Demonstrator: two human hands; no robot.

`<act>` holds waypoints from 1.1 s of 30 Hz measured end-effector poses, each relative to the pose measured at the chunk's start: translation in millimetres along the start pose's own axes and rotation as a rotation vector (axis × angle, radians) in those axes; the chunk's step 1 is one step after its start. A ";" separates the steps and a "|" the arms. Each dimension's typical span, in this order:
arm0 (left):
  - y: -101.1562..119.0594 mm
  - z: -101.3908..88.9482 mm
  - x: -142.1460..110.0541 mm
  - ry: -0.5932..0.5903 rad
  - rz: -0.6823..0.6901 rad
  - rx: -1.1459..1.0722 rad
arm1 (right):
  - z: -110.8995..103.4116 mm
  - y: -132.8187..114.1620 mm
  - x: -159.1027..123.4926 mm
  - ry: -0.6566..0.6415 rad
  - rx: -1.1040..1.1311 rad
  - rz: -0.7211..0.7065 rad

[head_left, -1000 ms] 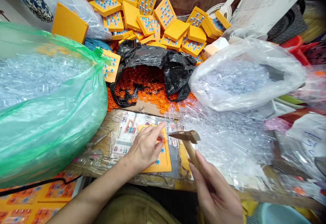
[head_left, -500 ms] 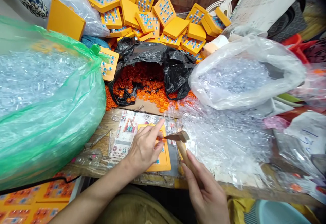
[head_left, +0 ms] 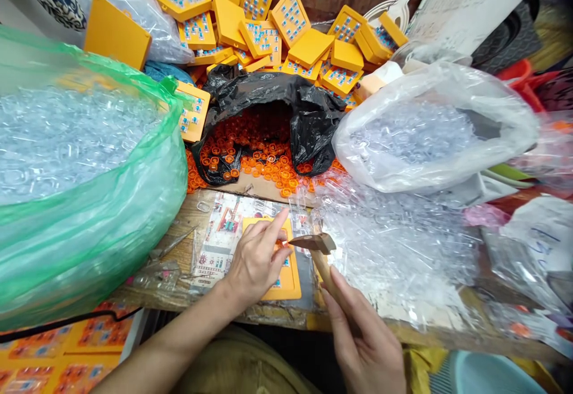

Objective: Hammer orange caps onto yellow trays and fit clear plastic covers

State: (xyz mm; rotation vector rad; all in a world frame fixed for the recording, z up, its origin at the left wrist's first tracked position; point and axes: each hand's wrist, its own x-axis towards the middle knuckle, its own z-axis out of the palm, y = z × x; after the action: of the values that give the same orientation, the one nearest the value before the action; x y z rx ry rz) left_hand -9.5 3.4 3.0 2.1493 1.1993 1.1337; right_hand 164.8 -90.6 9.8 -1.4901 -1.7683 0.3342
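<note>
- Yellow panel (head_left: 290, 283) (landmark): lies flat on the wooden bench (head_left: 184, 219), close to its front edge, partly covered by a hand; small blue-centred parts show in it.
- Left hand (head_left: 255, 262): rests over the panel, forefinger extended towards the far side. Thumb and fingers flank a small orange piece (head_left: 283, 242) at the panel's right portion; whether this grip pinches the piece or merely steadies it, one cannot tell.
- Right hand (head_left: 369, 343): nearer the wearer and to the right of the panel, its grip closed round the wooden handle of a hammer (head_left: 319, 254).
- Hammer head: level, at the panel's right side, its tapered end directed left at the orange piece; contact cannot be made out.
- Printed sheet (head_left: 212, 248): on the bench, left of the panel.
- Black bag (head_left: 264, 86): beyond the panel, mouth open towards it, with orange rings (head_left: 266, 167) inside and spilling out.
- Clear plastic pieces (head_left: 403, 256): heaped loosely to the right of the panel.
- White bag (head_left: 373, 170): beyond and to the right of the panel, holding similar pieces.
- Green bag (head_left: 138, 203): left of the panel, full of clear pieces.
- Yellow cases (head_left: 308, 52): piled farthest from the panel, behind the black bag.
</note>
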 end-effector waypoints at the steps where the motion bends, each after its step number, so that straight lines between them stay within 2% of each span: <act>1: -0.6 0.2 -0.6 -0.003 -0.008 -0.009 | -0.5 -0.7 1.2 -0.009 -0.012 -0.011; 4: -0.9 0.3 -0.7 -0.010 -0.043 -0.032 | -3.7 -4.8 5.6 -0.058 -0.028 -0.013; 9: -2.3 3.4 -0.1 0.031 -0.084 -0.097 | -10.7 -7.7 9.7 -0.018 -0.072 -0.039; 13: -2.4 5.8 -4.7 0.047 -0.127 -0.108 | -11.6 -1.4 8.9 -0.181 -0.127 -0.084; 15: -1.9 3.0 -6.1 0.034 -0.124 -0.103 | -11.3 0.0 9.0 -0.162 -0.094 -0.043; 17: -4.1 -3.0 -1.9 0.026 -0.085 -0.099 | -11.5 -0.4 9.6 -0.086 -0.036 0.010; 19: -11.8 -9.8 12.1 0.041 -0.046 -0.024 | -12.3 -0.8 10.5 0.013 -0.007 0.093; 21: -25.3 -13.9 36.3 0.036 -0.070 0.128 | -12.8 -0.3 11.3 0.109 -0.009 0.187; 23: -41.6 -12.7 65.5 -0.042 -0.142 0.245 | -12.7 1.1 11.4 0.172 -0.002 0.249; 26: -62.1 -4.3 101.7 -0.147 -0.183 0.267 | -12.2 2.7 9.1 0.192 0.029 0.275; 29: -71.3 2.5 117.9 -0.220 -0.213 0.276 | -12.9 3.5 3.9 0.170 0.030 0.281; 33: -71.9 1.7 121.3 -0.276 -0.242 0.269 | -13.8 5.5 -2.8 0.159 0.006 0.303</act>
State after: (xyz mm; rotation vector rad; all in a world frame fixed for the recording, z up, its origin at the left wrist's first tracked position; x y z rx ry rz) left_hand -8.3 144.4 7.1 2.1853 1.4963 0.5803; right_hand 178.5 -95.5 14.2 -1.7329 -1.4176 0.3608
